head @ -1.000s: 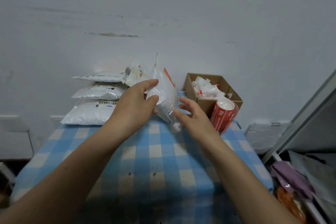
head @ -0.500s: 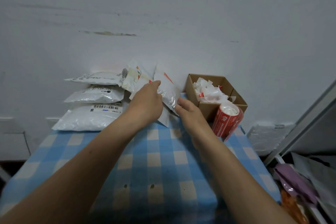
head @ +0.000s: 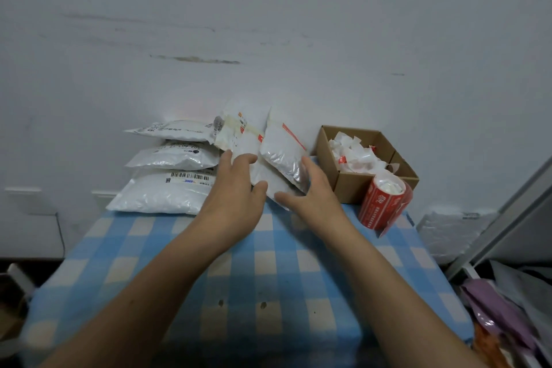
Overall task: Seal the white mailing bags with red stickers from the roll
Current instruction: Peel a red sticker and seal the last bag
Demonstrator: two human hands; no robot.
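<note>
White mailing bags, leaning group [head: 280, 152]: several small bags propped on edge against the wall [head: 298, 24] at the back centre of the counter [head: 268, 278]. The front one has a silvery sheen and a red sticker [head: 294, 137] along its upper right edge. The bags behind it overlap, and their number cannot be told.

White mailing bags, stacked group [head: 167, 191]: three fuller bags lying flat one on another at the back left of the counter, touching the wall. The lowest shows a barcode label [head: 189, 177].

Sticker roll [head: 383, 203]: red with white print and a white core. It stands tilted at the back right of the counter, just in front of the cardboard box, with a loose red tail hanging at its lower right.

Cardboard box [head: 349, 188]: brown, open-topped and divided. Its larger compartment holds crumpled white paper scraps [head: 355, 154], a few marked red.

Left hand [head: 236, 191]: fingers straight and slightly spread, reaching over the left side of the leaning group, thumb out to the right. It pinches nothing.

Right hand [head: 313, 191]: fingers straight, lying along the lower right edge of the front bag, thumb pointing left towards the other thumb. It grips nothing. Whether either hand actually touches a bag cannot be told.

Counter cover: blue and cream checked cloth with two small dark spots near the middle.

Right margin: grey frame [head: 507, 218]. Purple packaging [head: 501, 308] lies below it.
</note>
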